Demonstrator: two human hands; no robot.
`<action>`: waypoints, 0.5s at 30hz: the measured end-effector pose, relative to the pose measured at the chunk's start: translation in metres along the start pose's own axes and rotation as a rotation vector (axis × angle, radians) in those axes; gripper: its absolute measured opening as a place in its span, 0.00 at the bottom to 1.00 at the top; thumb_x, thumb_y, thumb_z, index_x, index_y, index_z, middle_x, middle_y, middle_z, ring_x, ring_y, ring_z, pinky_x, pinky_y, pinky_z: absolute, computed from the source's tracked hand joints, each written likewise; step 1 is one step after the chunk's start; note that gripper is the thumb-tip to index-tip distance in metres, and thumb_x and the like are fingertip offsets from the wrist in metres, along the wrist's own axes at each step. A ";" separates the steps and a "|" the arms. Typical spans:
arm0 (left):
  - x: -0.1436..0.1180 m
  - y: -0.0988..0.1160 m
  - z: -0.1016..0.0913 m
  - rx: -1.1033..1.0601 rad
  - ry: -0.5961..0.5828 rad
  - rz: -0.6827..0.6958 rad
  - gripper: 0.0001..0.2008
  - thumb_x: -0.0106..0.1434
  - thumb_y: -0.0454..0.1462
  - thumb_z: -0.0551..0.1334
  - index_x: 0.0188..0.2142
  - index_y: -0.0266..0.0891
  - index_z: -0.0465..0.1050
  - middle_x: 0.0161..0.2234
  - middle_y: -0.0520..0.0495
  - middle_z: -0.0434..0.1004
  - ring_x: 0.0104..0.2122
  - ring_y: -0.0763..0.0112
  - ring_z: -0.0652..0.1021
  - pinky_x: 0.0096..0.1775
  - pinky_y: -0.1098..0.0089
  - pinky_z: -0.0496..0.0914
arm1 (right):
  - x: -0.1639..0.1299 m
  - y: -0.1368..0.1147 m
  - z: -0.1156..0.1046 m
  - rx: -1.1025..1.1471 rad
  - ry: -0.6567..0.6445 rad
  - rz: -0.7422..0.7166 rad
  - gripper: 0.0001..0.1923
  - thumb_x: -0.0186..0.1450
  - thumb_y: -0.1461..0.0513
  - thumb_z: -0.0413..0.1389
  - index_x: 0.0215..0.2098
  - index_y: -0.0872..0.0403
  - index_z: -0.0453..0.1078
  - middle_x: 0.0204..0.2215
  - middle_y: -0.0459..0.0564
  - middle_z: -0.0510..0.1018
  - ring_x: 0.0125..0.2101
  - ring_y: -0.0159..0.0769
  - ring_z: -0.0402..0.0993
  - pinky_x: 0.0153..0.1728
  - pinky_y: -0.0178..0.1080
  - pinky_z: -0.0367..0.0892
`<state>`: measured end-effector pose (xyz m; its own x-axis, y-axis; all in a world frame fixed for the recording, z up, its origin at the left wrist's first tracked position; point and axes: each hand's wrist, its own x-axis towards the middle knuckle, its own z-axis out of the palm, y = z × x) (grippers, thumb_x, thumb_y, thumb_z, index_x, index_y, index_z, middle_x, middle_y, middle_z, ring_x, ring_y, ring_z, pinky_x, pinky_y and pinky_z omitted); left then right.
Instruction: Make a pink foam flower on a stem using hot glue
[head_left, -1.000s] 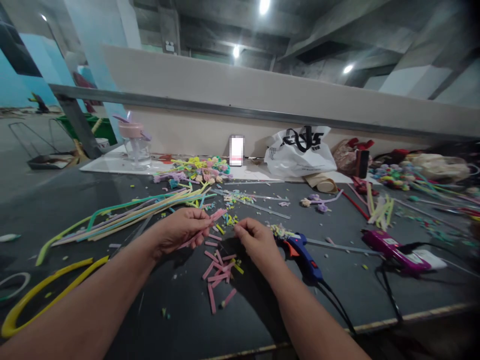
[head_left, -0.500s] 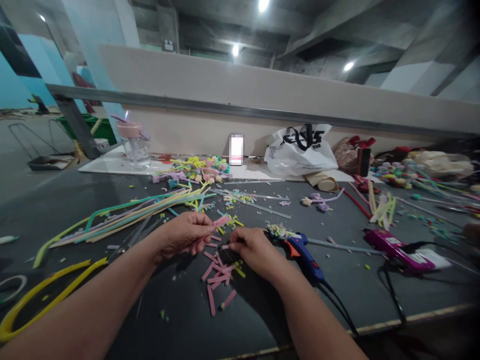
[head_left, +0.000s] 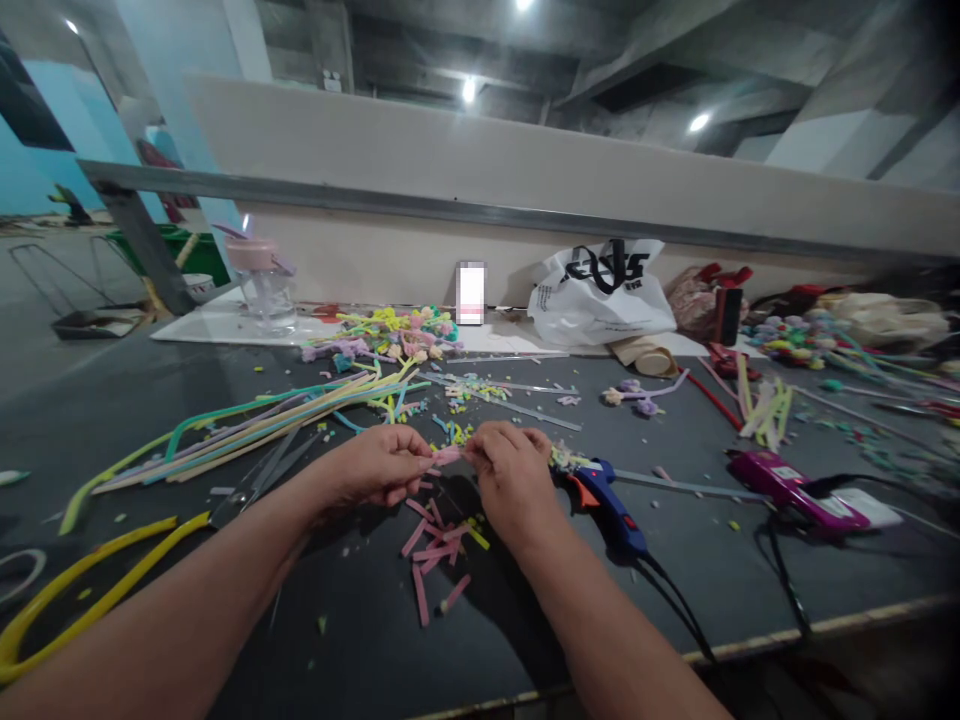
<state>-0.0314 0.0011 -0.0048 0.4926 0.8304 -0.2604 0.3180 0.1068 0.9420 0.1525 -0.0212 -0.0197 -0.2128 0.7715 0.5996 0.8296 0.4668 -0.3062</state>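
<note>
Head view, hands: our left hand (head_left: 375, 467) and right hand (head_left: 510, 478) meet just above the desk (head_left: 150, 400), fingertips nearly touching.
Held thing: a short pink piece (head_left: 448, 455) sits between the two hands, its long axis running left to right, level with the fingers.
Left fingers: pinched closed on the piece's left end.
Right fingers: curled closed on its right end; we cannot tell how much they cover.
Nearer hand: both are on it, neither reaches.
Below the hands: a scatter of pink bits (head_left: 435, 555) lies on the desk, just under and toward us.
Right of right hand: a blue glue gun (head_left: 607, 497) lies close beside the wrist, cord trailing toward us.
Farther right: a purple glue gun (head_left: 780, 487), well apart.
Left: long coloured stems (head_left: 255, 425) fan out; a yellow stem (head_left: 90, 590) curves near our forearm.
Behind: a white bag (head_left: 600, 295) and a jar (head_left: 262, 285) stand at the far edge.
In the way: nothing lies between the hands.
</note>
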 end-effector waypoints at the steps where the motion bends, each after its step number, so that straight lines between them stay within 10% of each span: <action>1: 0.000 0.000 0.000 0.006 -0.006 -0.001 0.17 0.52 0.49 0.61 0.32 0.37 0.66 0.16 0.57 0.66 0.12 0.82 0.62 0.13 0.81 0.49 | -0.001 -0.001 0.001 -0.022 0.008 -0.015 0.06 0.59 0.69 0.53 0.27 0.53 0.67 0.30 0.45 0.77 0.37 0.35 0.70 0.41 0.41 0.47; 15: 0.006 -0.006 -0.001 0.107 -0.048 0.078 0.14 0.54 0.46 0.59 0.31 0.37 0.66 0.14 0.58 0.63 0.11 0.81 0.60 0.14 0.79 0.51 | -0.007 0.000 0.009 -0.106 -0.053 -0.084 0.08 0.60 0.69 0.50 0.31 0.53 0.69 0.34 0.47 0.76 0.38 0.36 0.68 0.47 0.43 0.43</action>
<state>-0.0310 0.0060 -0.0119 0.5565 0.8065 -0.1997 0.3609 -0.0182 0.9324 0.1493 -0.0227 -0.0309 -0.3082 0.7546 0.5792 0.8572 0.4844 -0.1749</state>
